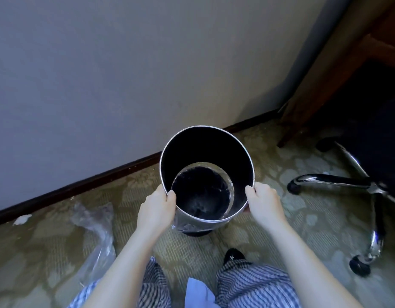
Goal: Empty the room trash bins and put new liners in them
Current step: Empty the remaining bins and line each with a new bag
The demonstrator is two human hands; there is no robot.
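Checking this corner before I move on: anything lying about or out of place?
Yes: a crumpled clear plastic bag lies loose on the carpet left of the bin, and a white scrap sits against the baseboard farther left.

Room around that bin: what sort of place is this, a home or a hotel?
Likely a hotel guest room, perhaps a home office. Patterned carpet meets a plain wall, a wooden desk stands by it with a wheeled chair's chrome base beside, and the bin is small.
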